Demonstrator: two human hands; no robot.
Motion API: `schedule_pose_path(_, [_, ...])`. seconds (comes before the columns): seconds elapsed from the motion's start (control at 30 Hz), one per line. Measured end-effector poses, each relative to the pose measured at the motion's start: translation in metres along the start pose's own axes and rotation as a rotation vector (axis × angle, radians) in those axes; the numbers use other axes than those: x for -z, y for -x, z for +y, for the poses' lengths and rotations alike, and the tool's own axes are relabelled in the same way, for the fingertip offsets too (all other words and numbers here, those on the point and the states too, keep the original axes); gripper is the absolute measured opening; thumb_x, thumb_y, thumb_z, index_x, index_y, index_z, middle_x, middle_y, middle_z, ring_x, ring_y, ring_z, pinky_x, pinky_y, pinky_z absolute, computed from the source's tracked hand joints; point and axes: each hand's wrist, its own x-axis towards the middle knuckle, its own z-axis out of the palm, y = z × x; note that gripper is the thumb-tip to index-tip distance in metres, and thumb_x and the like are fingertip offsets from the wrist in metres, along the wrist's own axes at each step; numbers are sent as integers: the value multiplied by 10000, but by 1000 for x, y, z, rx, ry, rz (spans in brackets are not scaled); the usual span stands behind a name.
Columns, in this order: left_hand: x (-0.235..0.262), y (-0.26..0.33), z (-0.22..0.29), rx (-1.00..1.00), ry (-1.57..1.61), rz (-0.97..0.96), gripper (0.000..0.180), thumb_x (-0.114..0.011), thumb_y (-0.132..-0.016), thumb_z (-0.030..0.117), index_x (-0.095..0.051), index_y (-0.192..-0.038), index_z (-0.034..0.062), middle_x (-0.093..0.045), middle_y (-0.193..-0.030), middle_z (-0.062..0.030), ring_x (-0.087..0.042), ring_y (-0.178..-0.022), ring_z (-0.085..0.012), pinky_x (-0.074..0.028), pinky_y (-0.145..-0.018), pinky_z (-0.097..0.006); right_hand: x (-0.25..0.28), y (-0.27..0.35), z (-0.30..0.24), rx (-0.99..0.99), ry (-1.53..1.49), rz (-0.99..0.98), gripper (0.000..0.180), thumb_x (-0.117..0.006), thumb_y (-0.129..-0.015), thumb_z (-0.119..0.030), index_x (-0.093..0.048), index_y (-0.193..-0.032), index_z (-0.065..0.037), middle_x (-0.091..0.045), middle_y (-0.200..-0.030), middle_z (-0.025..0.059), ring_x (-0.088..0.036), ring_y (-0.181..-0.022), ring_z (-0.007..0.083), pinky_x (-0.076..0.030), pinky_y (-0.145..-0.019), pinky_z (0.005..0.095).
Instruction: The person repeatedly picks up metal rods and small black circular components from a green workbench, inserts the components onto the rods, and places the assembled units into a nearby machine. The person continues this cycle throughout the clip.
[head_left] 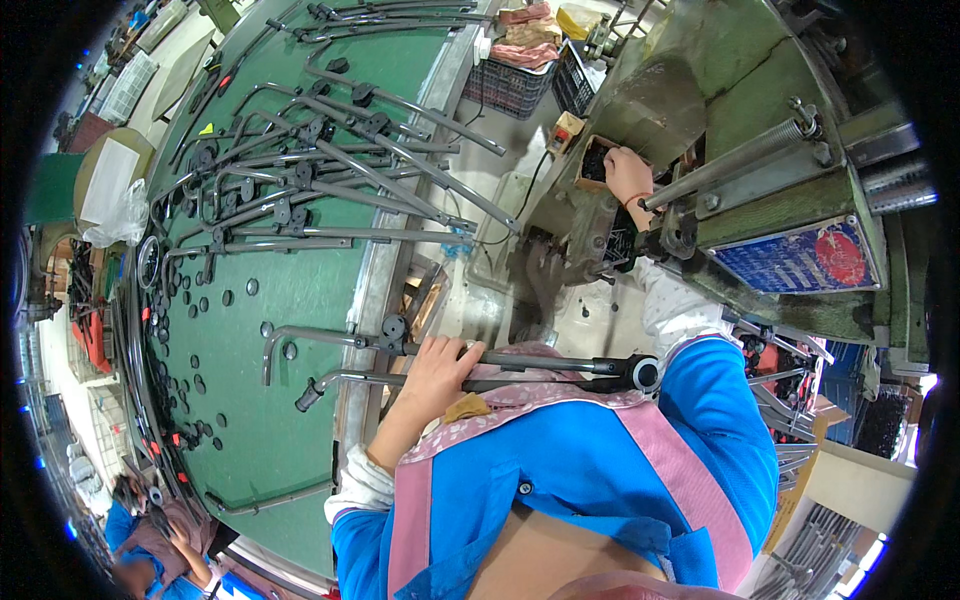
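Observation:
My left hand (438,368) grips two long grey metal rods (350,358) with bent ends and black fittings; they lie across the edge of the green table (300,420) and over my lap. A black ring fitting (643,373) sits at the rods' right end. My right hand (628,175) reaches up into a small brown box of black parts (597,158) on the green press machine (720,120); its fingers are partly hidden, closed around small pieces inside the box.
Several more bent grey rods (330,170) and loose black round caps (200,330) cover the green table. Black crates (510,85) stand beyond it. Another person in blue (160,545) sits at lower left. Rod bundles (790,420) lie at right.

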Motion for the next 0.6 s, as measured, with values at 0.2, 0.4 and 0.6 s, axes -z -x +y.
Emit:
schedule_pose_path(0.2, [2,-1,0,1,15,0,626,-785,-652,247,-558,-1212,80,-569,-958,-140,-537,-949,-338,-397,-867,-421,-13,-2,10,-50,-20,123,153,-585,-870,-87,-656,-1000,-47,-646,-943,160,-624,-885,351,-515,-758,460])
schedule_pose_path(0.4, [0,-3,-3,-12,5,-9,603,-771,-670,227,-558,-1216,84,-572,-964,-137,-540,-959,-331,-398,-871,-421,12,6,20,-63,-233,0,214,-615,-854,-52,-644,-1062,-13,-675,-960,185,-653,-842,351,-536,-750,435])
schedule_pose_path(0.6, [0,-7,-8,-44,-44,-5,527,-706,-699,101,-571,-1207,77,-573,-969,-124,-543,-977,-317,-396,-872,-419,68,85,19,105,-551,77,165,-621,-879,-57,-671,-1033,-24,-688,-912,134,-659,-831,272,-536,-755,407])
